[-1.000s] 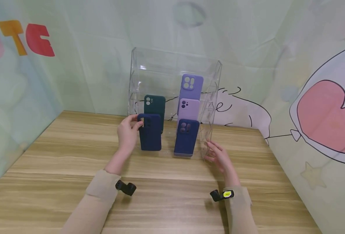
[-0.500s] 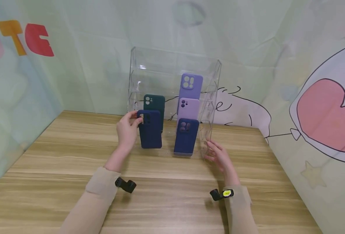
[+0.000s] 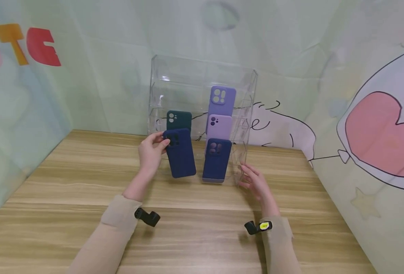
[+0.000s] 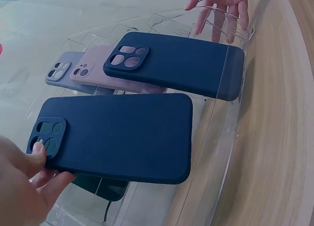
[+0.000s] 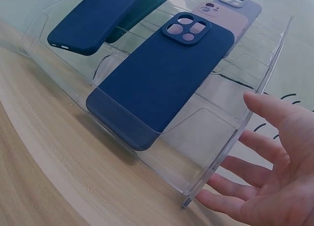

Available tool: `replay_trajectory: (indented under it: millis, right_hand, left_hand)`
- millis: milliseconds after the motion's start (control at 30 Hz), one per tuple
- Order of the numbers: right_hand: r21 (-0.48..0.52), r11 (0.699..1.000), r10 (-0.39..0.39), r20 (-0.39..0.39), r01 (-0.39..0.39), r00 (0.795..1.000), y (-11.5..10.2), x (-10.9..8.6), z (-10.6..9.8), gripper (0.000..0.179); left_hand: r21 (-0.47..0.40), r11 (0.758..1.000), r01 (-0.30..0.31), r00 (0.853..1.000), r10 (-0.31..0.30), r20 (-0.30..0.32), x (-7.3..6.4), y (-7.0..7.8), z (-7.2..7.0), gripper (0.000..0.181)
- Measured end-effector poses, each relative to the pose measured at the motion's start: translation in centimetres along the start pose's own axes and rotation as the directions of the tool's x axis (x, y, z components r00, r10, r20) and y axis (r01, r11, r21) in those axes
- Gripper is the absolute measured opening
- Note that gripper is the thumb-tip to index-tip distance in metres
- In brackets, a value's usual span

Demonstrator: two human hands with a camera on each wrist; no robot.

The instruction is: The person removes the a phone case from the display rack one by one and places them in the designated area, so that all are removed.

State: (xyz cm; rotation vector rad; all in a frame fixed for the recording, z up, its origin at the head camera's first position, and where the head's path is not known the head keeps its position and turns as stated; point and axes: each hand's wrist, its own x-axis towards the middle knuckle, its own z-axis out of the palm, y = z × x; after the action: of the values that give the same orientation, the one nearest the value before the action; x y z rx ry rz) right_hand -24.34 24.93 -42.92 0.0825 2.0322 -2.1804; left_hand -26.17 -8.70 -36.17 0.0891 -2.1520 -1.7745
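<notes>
The left hand (image 3: pixel 150 153) is pinching a tilted blue phone case (image 3: pixel 182 158) by its top corner, in front of a dark green case (image 3: pixel 179 120). The right hand (image 3: pixel 256 183) is touching the side of a clear stand (image 3: pixel 185 89), where a purple case (image 3: pixel 224 106), a lilac case (image 3: pixel 221 129) and a second blue case (image 3: pixel 217 163) are leaning, one below another.

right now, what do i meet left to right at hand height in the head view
Left hand's fingers, tilted dark-blue phone case, second dark-blue phone case in clear plastic rack, right hand's fingers, printed pink heart.
</notes>
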Motion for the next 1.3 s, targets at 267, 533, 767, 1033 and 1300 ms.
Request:
replay_trajectory:
  millis: [267,533,767,1033,1300]
  right_hand:
    - [-0.003,1.0,-0.002,-0.007,0.002,1.0,0.0,0.0,0.2,0.051]
    - [0.004,1.0,-0.004,-0.001,0.004,1.0,0.1,0.1,0.2,0.051]
    - [0.011,1.0,-0.003,0.0,0.003,1.0,0.0,0.0,0.2,0.051]
    - [0.003,1.0,0.002,0.003,-0.002,1.0,0.0,0.1,0.1,0.052]
    - [0.018,1.0,0.0,-0.005,0.0,1.0,0.0,0.1,0.1,0.051]
  left_hand:
    - [-0.045,0.999,0.027,0.999,-0.026,0.033,-0.2,-0.1,0.1,0.038]
    - [-0.056,0.998,0.038,0.997,-0.034,0.064,-0.4,-0.1,0.4,0.039]
    - [-0.062,0.996,0.071,0.992,-0.064,0.108,-0.7,-0.1,0.9,0.04]
    - [-0.04,0.996,0.085,0.985,-0.077,0.154,-1.4,-0.1,1.5,0.044]
    - [-0.022,0.996,0.087,0.98,-0.081,0.181,-2.0,-0.6,2.6,0.042]
